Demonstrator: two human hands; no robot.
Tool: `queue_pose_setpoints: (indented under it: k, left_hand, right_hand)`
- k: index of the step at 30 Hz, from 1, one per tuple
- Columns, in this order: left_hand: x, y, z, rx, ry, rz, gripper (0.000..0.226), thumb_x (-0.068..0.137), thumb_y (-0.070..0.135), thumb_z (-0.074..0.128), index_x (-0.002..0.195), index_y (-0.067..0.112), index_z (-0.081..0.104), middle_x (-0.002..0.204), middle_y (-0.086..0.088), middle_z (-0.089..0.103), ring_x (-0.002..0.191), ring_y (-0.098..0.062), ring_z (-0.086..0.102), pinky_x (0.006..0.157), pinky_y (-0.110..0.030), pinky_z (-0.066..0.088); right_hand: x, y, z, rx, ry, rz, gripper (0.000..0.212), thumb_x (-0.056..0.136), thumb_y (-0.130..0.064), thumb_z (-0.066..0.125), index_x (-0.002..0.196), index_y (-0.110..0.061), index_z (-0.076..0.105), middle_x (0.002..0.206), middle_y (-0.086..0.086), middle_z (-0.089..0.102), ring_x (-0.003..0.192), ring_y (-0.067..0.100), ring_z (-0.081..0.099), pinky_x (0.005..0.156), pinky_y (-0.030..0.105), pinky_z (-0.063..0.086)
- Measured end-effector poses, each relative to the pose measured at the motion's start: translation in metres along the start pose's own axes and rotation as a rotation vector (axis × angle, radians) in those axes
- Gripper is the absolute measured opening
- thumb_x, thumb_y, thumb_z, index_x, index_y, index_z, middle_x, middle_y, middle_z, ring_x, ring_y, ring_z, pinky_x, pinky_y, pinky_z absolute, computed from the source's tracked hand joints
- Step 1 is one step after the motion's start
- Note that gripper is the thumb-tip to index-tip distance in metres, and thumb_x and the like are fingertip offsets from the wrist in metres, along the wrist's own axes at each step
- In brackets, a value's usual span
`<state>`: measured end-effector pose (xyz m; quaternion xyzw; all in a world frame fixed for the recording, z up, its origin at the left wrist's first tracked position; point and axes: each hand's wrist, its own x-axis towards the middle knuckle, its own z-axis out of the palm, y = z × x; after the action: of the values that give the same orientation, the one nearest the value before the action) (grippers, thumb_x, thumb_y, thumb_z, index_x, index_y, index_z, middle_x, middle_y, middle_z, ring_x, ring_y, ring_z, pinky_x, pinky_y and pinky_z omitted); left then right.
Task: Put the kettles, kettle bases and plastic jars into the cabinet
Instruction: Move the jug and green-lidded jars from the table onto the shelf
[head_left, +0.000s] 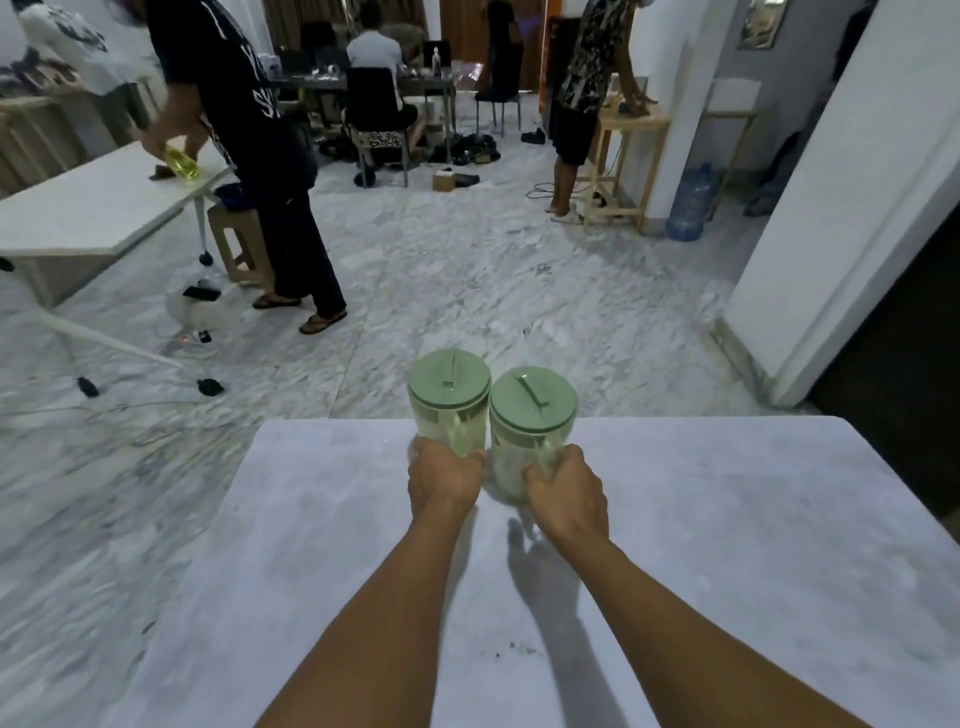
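Two clear plastic jars with pale green lids stand side by side near the far edge of a white table (727, 545). My left hand (441, 480) grips the left jar (451, 397) low on its body. My right hand (569, 493) grips the right jar (532, 415) at its lower side. The jars touch each other or nearly so. Whether their bases rest on the table or are lifted off it is hidden by my hands. No kettle, kettle base or cabinet is in view.
Beyond the table lies a marble floor (493, 291). A person in dark clothes (270, 156) stands at another white table (98, 208) on the left. A white wall panel (841, 208) and a dark opening stand at right. More people, chairs and a water bottle (691, 202) are farther back.
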<state>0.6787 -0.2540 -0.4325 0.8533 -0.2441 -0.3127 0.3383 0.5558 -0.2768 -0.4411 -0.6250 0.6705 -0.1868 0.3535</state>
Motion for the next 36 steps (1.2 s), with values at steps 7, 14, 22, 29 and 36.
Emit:
queue_pose_setpoints:
  k: [7,14,22,29,36]
  left_hand:
    - [0.005,0.004,-0.007,-0.103,0.008,0.178,0.018,0.084,0.027,0.06,0.085,0.01,0.053,0.091,-0.013,0.064,0.089,-0.034,0.058,0.071,-0.033,0.04]
    - [-0.033,0.04,-0.056,-0.149,-0.103,0.262,0.037,0.087,0.028,0.046,0.115,0.006,0.056,0.105,-0.015,0.064,0.093,-0.033,0.06,0.07,-0.032,0.041]
    - [-0.136,0.095,-0.114,-0.392,-0.331,0.468,0.067,0.083,0.056,0.031,0.106,0.005,0.067,0.106,-0.019,0.07,0.099,-0.038,0.065,0.087,-0.047,0.052]
    - [-0.278,0.13,-0.108,-0.498,-0.678,0.676,0.038,0.094,0.036,0.039,0.064,0.018,0.056,0.072,-0.007,0.06,0.065,-0.023,0.051,0.067,-0.035,0.041]
    - [-0.444,0.146,-0.062,-0.552,-1.009,0.788,0.035,0.087,0.033,0.041,0.062,0.016,0.059,0.062,-0.004,0.058,0.061,-0.022,0.05,0.063,-0.035,0.039]
  right_hand:
    - [0.002,-0.009,-0.008,0.138,0.009,0.087,0.035,0.092,-0.029,0.051,0.12,-0.01,0.056,0.117,0.014,0.065,0.109,0.035,0.06,0.087,0.037,0.047]
    - [-0.048,-0.038,-0.046,0.394,0.185,0.175,0.041,0.079,-0.036,0.05,0.109,-0.009,0.061,0.104,0.013,0.07,0.096,0.033,0.067,0.085,0.042,0.055]
    - [-0.173,-0.067,-0.135,0.68,0.61,0.12,0.016,0.078,-0.02,0.056,0.081,-0.007,0.065,0.064,0.009,0.07,0.066,0.026,0.065,0.062,0.036,0.05]
    - [-0.283,-0.046,-0.232,0.805,1.001,0.079,0.03,0.081,-0.039,0.061,0.072,-0.011,0.065,0.061,0.009,0.062,0.055,0.023,0.055,0.059,0.037,0.045]
    - [-0.395,0.026,-0.332,0.887,1.389,0.096,0.041,0.097,-0.036,0.042,0.067,-0.013,0.059,0.053,0.004,0.055,0.051,0.021,0.05,0.064,0.036,0.045]
